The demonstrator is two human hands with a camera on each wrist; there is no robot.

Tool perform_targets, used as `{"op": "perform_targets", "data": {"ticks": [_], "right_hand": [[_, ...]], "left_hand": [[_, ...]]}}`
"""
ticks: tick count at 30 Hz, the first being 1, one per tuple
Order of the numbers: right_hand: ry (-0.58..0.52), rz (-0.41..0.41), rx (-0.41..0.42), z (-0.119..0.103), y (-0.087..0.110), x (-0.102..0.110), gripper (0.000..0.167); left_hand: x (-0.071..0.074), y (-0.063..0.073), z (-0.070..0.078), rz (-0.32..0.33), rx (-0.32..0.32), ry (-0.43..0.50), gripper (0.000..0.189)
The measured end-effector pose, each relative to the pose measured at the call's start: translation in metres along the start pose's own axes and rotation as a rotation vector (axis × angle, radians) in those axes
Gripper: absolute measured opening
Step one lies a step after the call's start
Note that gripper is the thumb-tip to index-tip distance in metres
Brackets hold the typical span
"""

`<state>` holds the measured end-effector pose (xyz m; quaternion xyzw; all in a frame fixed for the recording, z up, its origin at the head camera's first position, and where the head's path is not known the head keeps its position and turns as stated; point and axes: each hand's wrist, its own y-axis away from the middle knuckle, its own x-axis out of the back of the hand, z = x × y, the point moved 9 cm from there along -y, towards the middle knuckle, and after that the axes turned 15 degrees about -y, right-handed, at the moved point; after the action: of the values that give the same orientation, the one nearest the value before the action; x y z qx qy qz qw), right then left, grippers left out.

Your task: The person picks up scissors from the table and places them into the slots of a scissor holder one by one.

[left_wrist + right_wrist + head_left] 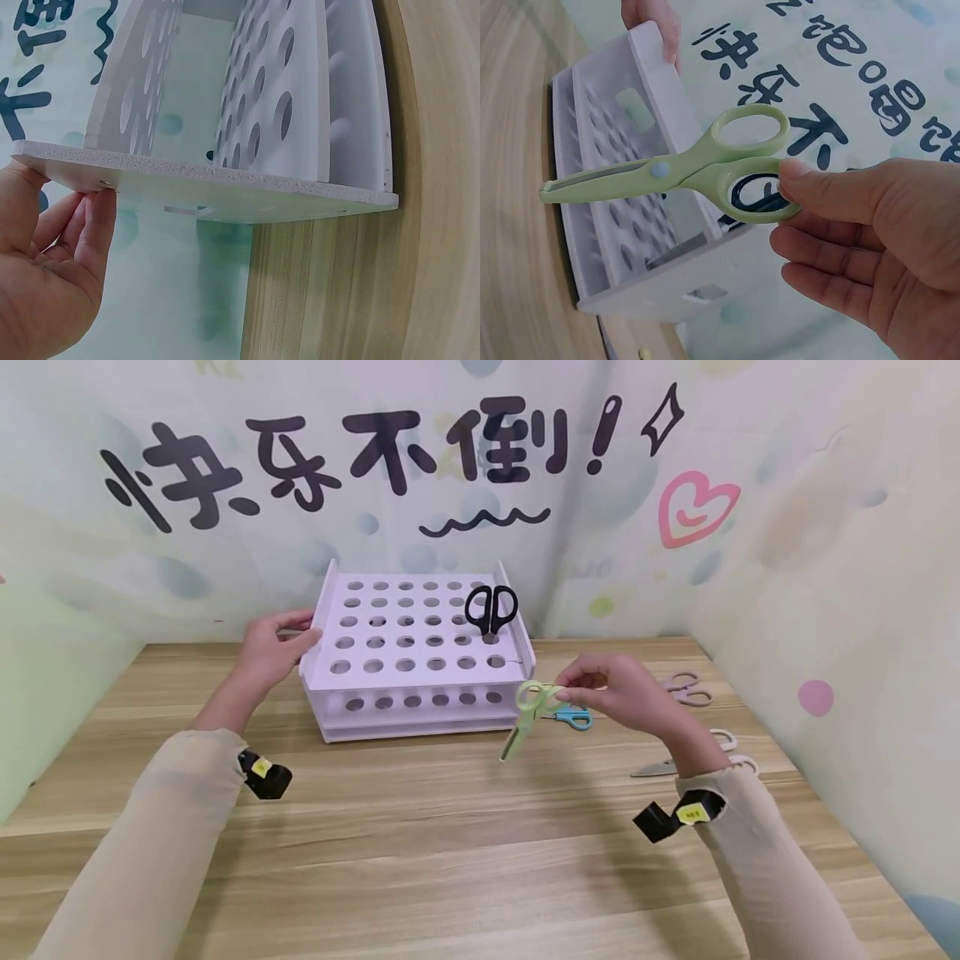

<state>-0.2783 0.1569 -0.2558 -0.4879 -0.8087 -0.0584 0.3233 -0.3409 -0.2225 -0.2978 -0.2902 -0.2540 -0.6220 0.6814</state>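
Observation:
My right hand (618,689) pinches one handle loop of light green scissors (525,714) between thumb and fingers. Their closed blades point down and left, in front of the rack's right front corner. In the right wrist view the green scissors (660,169) hang apart from the rack. A white tiered rack (420,685) with rows of round holes stands on the table. My left hand (270,647) grips the rack's left side panel (225,187) at its edge. Black-handled scissors (491,610) stand in a hole on the rack's right side, handles up.
Blue scissors (573,717) lie right of the rack, partly behind the green ones. Farther right lie mauve scissors (693,696) and white-handled scissors (656,769), partly hidden by my right arm. A printed cloth wall (600,543) stands behind the table (420,843).

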Motion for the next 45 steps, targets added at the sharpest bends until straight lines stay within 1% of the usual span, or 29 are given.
{"op": "perform_targets", "data": {"ticks": [3, 8, 11, 17, 24, 28, 32, 39, 42, 45], "right_hand": [[-0.005, -0.014, 0.012, -0.008, -0.012, -0.003, 0.012], [-0.011, -0.038, 0.068, -0.028, -0.030, -0.007, 0.012], [0.009, -0.051, 0.096, -0.040, -0.040, -0.010, 0.012], [0.044, -0.067, 0.112, -0.060, -0.058, -0.015, 0.011], [0.099, -0.083, 0.141, -0.084, -0.078, -0.015, 0.011], [0.134, -0.090, 0.171, -0.095, -0.088, -0.015, 0.012], [0.140, -0.101, 0.190, -0.105, -0.095, -0.017, 0.012], [0.164, -0.097, 0.207, -0.119, -0.112, -0.014, 0.012], [0.179, -0.087, 0.207, -0.121, -0.120, -0.013, 0.012], [0.187, -0.087, 0.193, -0.117, -0.128, -0.012, 0.011]], "left_hand": [[0.000, 0.000, 0.000, 0.000, 0.000, -0.004, 0.050], [0.000, 0.001, 0.001, -0.009, 0.003, -0.011, 0.050], [0.000, 0.002, 0.002, -0.016, 0.005, -0.011, 0.051], [0.001, 0.002, 0.004, -0.012, 0.003, -0.005, 0.050], [0.002, 0.002, 0.007, -0.001, -0.004, 0.011, 0.049], [0.001, 0.002, 0.005, -0.011, 0.004, 0.009, 0.049], [0.000, 0.002, 0.002, -0.009, 0.008, 0.005, 0.050], [0.002, 0.001, 0.002, 0.017, -0.022, 0.012, 0.049], [0.002, 0.000, 0.001, 0.017, -0.018, 0.014, 0.049], [0.000, 0.000, -0.001, 0.007, -0.001, 0.011, 0.050]]}}
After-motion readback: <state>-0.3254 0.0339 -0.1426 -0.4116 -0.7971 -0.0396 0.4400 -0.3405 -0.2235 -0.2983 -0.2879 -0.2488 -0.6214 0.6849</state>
